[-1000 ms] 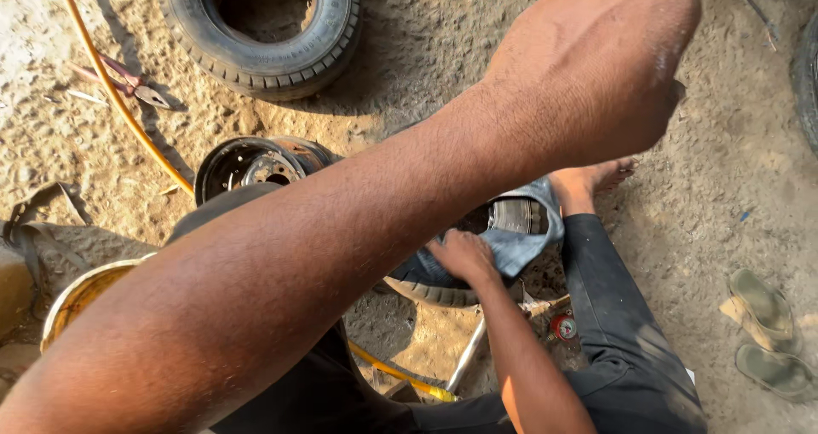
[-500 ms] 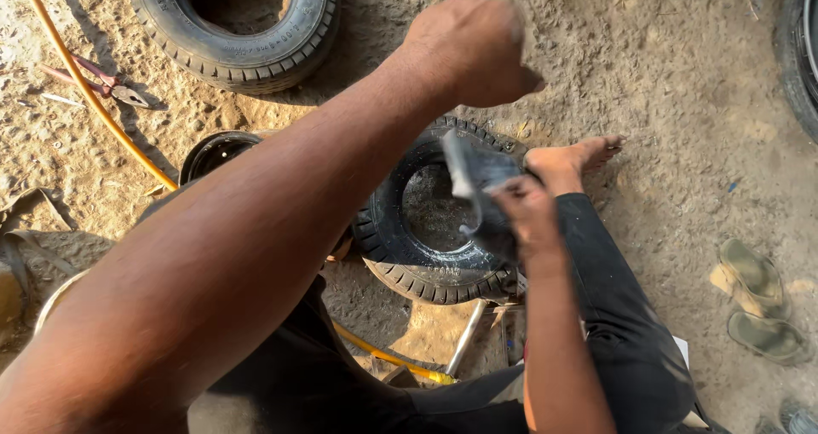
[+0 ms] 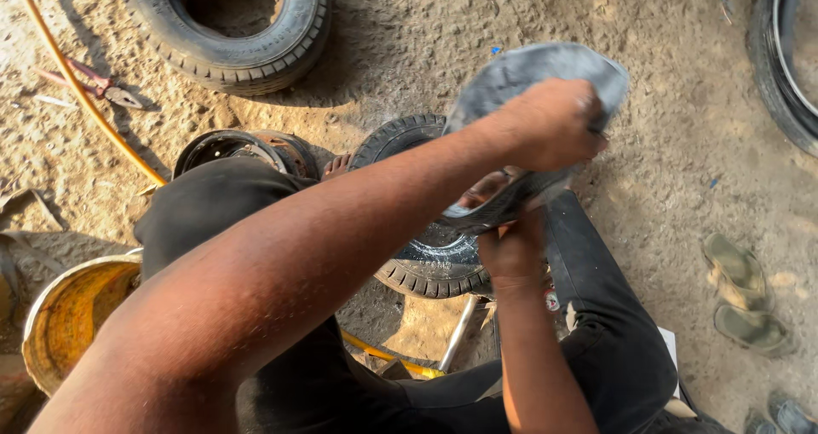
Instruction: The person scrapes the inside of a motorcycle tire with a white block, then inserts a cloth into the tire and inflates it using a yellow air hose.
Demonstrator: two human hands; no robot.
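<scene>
Above small tyre (image 3: 426, 268), rubber tube (image 3: 528, 72) in both hands

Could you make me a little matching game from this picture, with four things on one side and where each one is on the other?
Things:
1. large black rubber tyre
2. grey floppy rubber tube
3. pair of worn green sandals
4. round yellow metal basin

Places:
A. on the dirt at the right edge
B. at the lower left, beside the person's leg
C. lying flat at the top left
D. held up in both hands, left hand above, right hand below

Pairs: 1-C, 2-D, 3-A, 4-B
</scene>
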